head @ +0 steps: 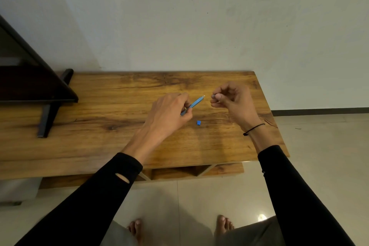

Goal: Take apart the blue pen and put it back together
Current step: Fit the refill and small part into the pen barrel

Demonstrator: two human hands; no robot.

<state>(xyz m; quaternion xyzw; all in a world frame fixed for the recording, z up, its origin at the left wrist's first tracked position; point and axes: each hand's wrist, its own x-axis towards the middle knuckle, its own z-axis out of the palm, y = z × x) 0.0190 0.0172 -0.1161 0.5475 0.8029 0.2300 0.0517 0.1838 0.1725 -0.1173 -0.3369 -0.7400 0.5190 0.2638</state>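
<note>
Left hand was above the middle of the tabletop, fingers closed round the lower end of the blue pen barrel. Barrel was tilted, pale tip pointing up and toward the far right corner, lower end hidden behind the fingers. Right hand was held just beside the barrel's tip, apart from it, thumb and forefinger pinched narrow on something small and greyish; too small to tell what it was. Other right fingers curled loosely into the palm. Small blue pen piece lay flat on the tabletop, between the two hands and nearer the front edge, touching neither. Black cord sat round the right wrist. Both arms in black sleeves. Dark screen on a stand stood at the tabletop's left end, well apart from the pen parts
</note>
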